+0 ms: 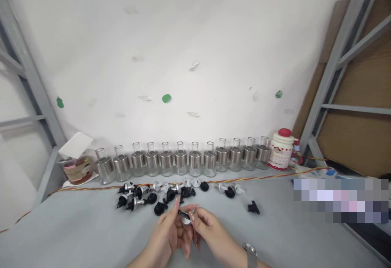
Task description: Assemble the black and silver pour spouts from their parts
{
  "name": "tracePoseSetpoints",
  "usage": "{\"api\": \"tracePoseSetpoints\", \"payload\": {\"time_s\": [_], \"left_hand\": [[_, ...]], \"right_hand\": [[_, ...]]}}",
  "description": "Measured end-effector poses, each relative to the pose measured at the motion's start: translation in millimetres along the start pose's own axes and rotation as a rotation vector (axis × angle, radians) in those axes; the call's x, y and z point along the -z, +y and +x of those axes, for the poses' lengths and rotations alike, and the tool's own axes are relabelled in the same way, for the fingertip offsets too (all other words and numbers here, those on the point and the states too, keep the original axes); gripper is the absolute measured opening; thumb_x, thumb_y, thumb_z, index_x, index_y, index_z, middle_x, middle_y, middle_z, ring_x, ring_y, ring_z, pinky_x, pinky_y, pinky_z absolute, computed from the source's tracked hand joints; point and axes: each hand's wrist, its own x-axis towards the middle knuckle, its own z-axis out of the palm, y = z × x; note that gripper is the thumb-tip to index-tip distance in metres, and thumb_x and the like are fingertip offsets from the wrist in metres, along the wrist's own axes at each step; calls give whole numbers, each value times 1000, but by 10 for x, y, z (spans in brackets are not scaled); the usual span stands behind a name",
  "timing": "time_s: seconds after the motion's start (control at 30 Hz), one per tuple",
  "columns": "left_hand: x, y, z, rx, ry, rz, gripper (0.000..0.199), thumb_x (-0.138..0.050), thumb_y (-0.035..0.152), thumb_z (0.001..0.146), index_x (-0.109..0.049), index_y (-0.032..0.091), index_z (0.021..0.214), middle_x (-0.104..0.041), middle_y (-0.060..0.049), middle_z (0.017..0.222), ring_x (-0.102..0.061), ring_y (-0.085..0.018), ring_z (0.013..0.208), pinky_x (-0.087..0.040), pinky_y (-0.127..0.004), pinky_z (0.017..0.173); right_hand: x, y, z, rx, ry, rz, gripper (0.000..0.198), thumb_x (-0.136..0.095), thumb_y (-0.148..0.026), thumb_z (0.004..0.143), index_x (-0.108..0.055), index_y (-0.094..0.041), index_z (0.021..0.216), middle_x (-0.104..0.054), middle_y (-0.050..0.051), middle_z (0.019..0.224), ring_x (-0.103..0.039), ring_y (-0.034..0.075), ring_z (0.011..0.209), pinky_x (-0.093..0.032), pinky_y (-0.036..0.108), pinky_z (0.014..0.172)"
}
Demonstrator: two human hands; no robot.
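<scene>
In the head view, the left hand [167, 230] and the right hand [210, 228] meet low in the middle, over the near part of the grey tabletop [91, 227]. Both have their fingers curled in, thumbs uppermost, and between their fingertips they pinch a small black-and-silver part [184, 215]; its exact shape is partly hidden by the fingers. A wristwatch [251, 254] circles the right wrist.

Just beyond the hands lies a loose scatter of black-and-silver pourer spouts [133, 204], with round black caps [159, 208] among them. A separate black piece [253, 207] lies to the right, apart from the scatter. Behind, a red-and-yellow twisted cord [244, 177] stretches across the tabletop. Beyond it, twelve clear glass bottles with brushed-metal collars [180, 159] stand upright in a row along the white wall [214, 48]. A cream jar with a red-knobbed lid [280, 150] stands at the right end of the row, and a labelled plastic tub [77, 171] sits at the left end.
</scene>
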Motion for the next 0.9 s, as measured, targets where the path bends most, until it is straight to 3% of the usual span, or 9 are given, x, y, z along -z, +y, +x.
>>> {"api": "tracePoseSetpoints", "payload": {"time_s": [0.3,0.47,0.53,0.67,0.8,0.9], "left_hand": [[43,-35,12,3,-87,-13,54,-31,53,80,-55,10,102,-58,-4,43,-54,-16,35,-44,-24,29],[17,-11,3,-11,-36,25,52,-38,54,77,-61,9,67,-58,-6,42,-53,-14,31,-42,-21,26],[25,-5,15,-18,-20,42,50,-43,54,74,-59,9,58,-58,-6,41,-53,-14,30,-41,-21,26],[37,-5,25,-80,-36,62,40,-58,50,66,-60,10,61,-60,-5,41,-54,-13,31,-42,-20,29],[22,-15,9,-167,-81,119,37,-56,42,72,-62,8,57,-61,-7,40,-55,-14,33,-43,-21,33],[27,-31,4,-169,-97,113,38,-53,42,74,-66,7,68,-59,-4,37,-56,-15,33,-44,-23,34]], "right_hand": [[-21,26,-6,2,14,40,46,-50,-61,67,-46,-15,66,-50,-4,46,-42,6,37,-32,18,37],[-8,3,9,4,-26,60,50,-52,-59,68,-52,-12,87,-50,-5,49,-41,6,37,-33,18,38],[-3,13,21,-2,-15,67,50,-50,-60,69,-52,-12,83,-50,-4,49,-41,6,37,-34,18,38],[-9,18,15,19,-9,56,46,-47,-62,69,-44,-16,65,-48,-5,43,-42,7,35,-32,18,36],[-28,-4,-24,37,-86,69,42,-46,-59,72,-39,-18,68,-54,-3,45,-45,7,36,-33,18,37],[-28,14,-27,28,-82,82,41,-47,-59,72,-38,-19,70,-53,-4,43,-44,7,33,-34,17,35]]}}
